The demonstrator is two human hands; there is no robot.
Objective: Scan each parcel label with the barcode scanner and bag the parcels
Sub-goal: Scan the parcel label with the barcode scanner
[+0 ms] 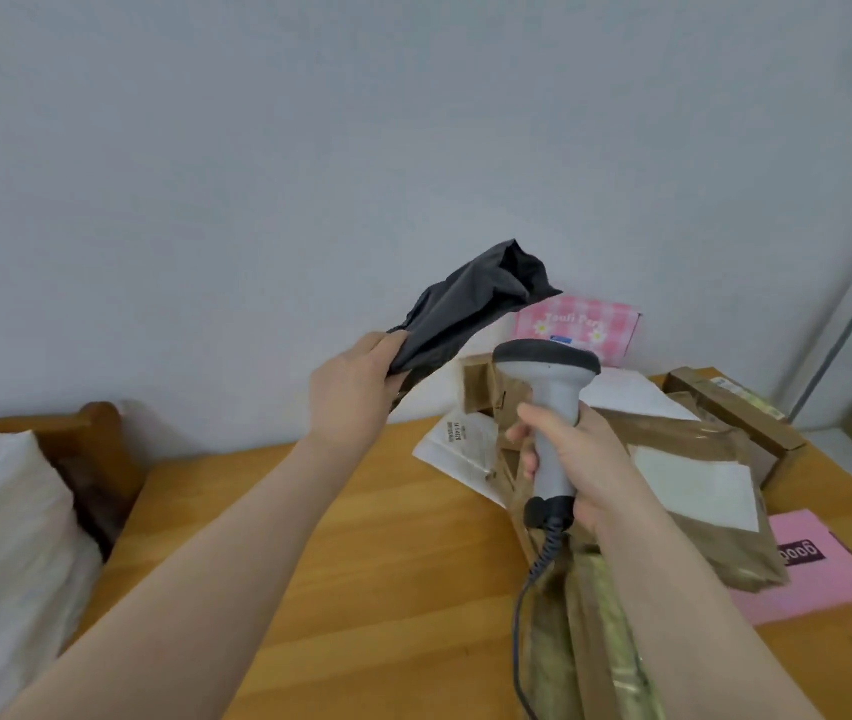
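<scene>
One wooden desk (361, 563), open top across its left half. Several brown parcels (694, 439) heaped toward its far-right corner. One black parcel (470, 314), above the far edge, pinched by left hand (351, 392) fingers. One barcode scanner (551, 387), right hand (590, 459) fingers wrapped round its handle.

Head view, my notes. Left arm (179, 563): bare, reaching from the lower left up toward centre, wrist roughly straight, back of the hand to camera. Left hand (356, 392): raised, fingers and thumb pinching the lower end of a black parcel (470, 309), which juts up and to the right of the grip. Right arm (699, 615): bare, entering from the lower right, forearm angled up-left. Right hand (569, 459): lower than the left, fingers wrapped round the handle of the barcode scanner (551, 397), fingertips showing on the handle's left side, scanner head above the fist. I log the hands as apart.
</scene>
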